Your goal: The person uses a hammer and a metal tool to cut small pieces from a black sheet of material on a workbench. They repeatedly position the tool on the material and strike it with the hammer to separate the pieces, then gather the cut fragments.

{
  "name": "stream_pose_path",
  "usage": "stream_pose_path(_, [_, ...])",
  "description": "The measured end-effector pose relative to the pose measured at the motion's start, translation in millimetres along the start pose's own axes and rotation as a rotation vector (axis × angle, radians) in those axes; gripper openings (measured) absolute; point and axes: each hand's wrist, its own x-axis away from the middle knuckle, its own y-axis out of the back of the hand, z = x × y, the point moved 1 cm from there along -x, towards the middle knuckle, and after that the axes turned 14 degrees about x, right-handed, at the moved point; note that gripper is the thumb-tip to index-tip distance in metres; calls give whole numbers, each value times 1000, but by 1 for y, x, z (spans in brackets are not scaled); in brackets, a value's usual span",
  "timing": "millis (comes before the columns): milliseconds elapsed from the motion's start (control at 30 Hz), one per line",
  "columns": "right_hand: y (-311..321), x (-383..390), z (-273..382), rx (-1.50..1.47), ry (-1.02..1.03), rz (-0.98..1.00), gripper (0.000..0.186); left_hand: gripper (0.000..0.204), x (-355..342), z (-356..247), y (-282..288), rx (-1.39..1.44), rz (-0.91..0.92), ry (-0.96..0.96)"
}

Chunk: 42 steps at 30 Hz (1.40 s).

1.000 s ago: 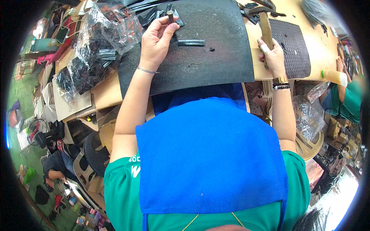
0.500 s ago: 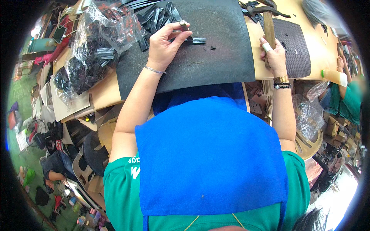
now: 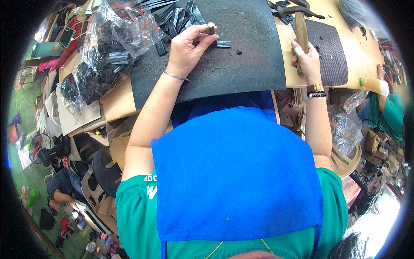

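Toward the black textured mat's (image 3: 246, 77) far edge, the person's left hand (image 3: 186, 48) pinches a short, dark, cylindrical tool (image 3: 211, 29), likely rigid, best held mid-shaft. Past the mat's right edge, the right hand (image 3: 308, 64) wraps a wooden-handled, dark-headed hammer (image 3: 300, 32), probably head-heavy: grip the lower handle.

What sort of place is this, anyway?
Probably a craft workshop: a hammer in the right hand, a short rod-like tool in the left hand, and glossy black strips heaped on a dark mat.
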Motion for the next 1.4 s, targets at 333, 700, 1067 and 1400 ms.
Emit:
stream_pose_path(333, [3,35,65,143,179,79,30,24,2,2,-1,-87,18,8])
stream_pose_path(700, [-1,80,174,595,620,388,26,21,1,1,1,-111,30,21])
stream_pose_path(1067, [-33,68,138,794,911,208,23,19,3,-3,-3,-159,49,10])
stream_pose_path(1400, [-101,24,100,567,551,185,39,21,4,0,-4,-128,66,61])
